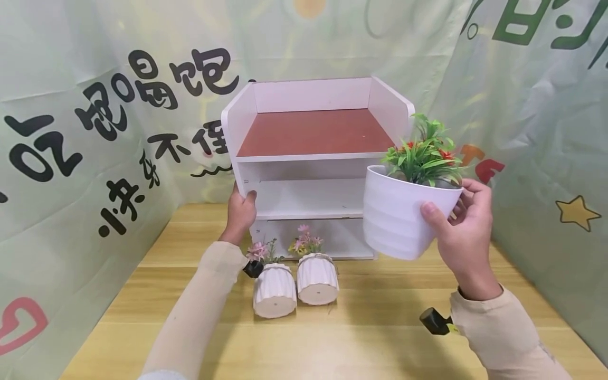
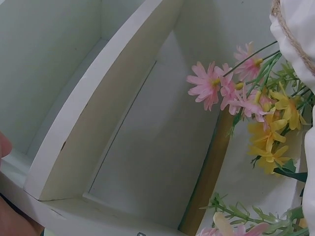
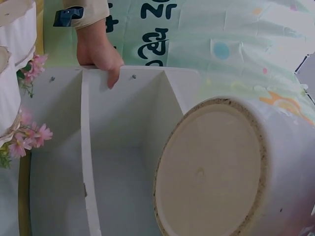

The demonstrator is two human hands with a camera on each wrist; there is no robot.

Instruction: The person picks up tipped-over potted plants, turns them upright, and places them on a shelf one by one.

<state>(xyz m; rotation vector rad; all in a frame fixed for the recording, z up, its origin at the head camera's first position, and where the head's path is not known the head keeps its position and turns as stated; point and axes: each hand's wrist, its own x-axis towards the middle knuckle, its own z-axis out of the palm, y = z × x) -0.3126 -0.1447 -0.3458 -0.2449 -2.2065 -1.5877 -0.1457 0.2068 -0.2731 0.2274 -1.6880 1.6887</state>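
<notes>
White planter pot (image 1: 399, 216) held aloft, tilted, before shelf unit (image 1: 313, 158)
Right hand (image 1: 463, 237) grips its rim, plant (image 1: 425, 153) leaning up-right, base toward shelves. Left hand (image 1: 239, 211) clasps the unit's left wall. Two small ribbed pots (image 1: 294, 285) lie on bench (image 1: 370, 327). Backdrop lettering not legible

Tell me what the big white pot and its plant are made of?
The big white pot looks like plastic: smooth, ribbed, faintly shiny, with a moulded flat base, though glazed ceramic is possible. Its plant seems artificial: stiff, glossy, evenly green leaves.
</notes>
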